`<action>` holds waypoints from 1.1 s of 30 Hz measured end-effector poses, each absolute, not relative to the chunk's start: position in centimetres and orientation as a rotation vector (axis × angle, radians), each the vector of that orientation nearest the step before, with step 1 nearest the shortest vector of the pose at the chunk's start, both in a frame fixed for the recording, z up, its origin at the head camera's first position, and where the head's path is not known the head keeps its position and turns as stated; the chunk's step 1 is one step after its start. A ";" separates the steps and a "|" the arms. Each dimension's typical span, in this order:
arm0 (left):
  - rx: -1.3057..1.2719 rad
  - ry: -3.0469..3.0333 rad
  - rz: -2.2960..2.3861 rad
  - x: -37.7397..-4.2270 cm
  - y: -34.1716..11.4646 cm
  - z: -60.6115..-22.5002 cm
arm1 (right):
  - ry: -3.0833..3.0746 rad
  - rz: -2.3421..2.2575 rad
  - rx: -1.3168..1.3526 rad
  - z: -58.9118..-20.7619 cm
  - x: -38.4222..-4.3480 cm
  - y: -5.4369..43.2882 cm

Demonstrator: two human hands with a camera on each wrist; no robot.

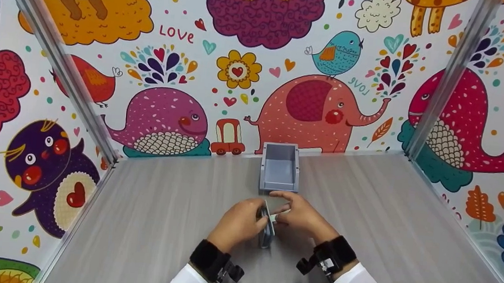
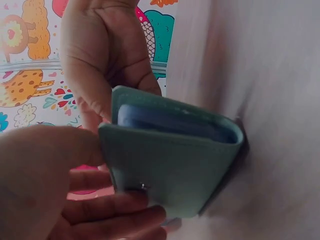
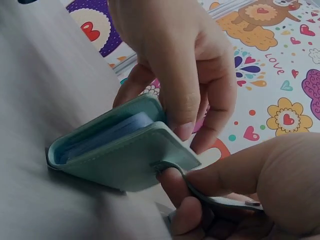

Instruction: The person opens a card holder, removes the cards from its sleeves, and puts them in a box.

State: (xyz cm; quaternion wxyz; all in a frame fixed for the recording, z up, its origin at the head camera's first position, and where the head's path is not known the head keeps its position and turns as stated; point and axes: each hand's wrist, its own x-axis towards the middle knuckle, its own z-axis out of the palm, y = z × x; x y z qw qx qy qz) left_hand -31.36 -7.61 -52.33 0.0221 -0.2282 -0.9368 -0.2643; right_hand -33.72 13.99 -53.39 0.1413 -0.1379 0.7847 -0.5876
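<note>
A green card holder (image 1: 265, 236) stands on its folded spine on the table, its covers slightly parted around bluish clear sleeves (image 3: 107, 136). My left hand (image 1: 238, 220) grips it by the upper part, thumb at the opening edge and fingers against one cover. A small metal snap stud (image 2: 143, 186) shows on that cover in the left wrist view. From the other side, my right hand (image 1: 302, 216) pinches the holder's closing strap (image 3: 220, 201) between thumb and forefinger. The strap is pulled out away from the cover.
A grey-blue open bin (image 1: 278, 186) stands just beyond my hands, near the back wall. Patterned panels with cartoon animals enclose the wood-grain table (image 1: 158, 224) at the back and both sides, with metal posts (image 1: 449, 76) at the corners.
</note>
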 end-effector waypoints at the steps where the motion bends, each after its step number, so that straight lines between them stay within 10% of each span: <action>1: -0.696 -2.907 -0.829 -31.4 -7.6 -52.3 | 2.263 -1.699 -0.406 -53.4 -33.7 13.9; 33: -0.432 -3.132 -0.720 -31.6 -9.7 -51.6 | 2.498 -1.425 -0.441 -53.8 -34.6 16.6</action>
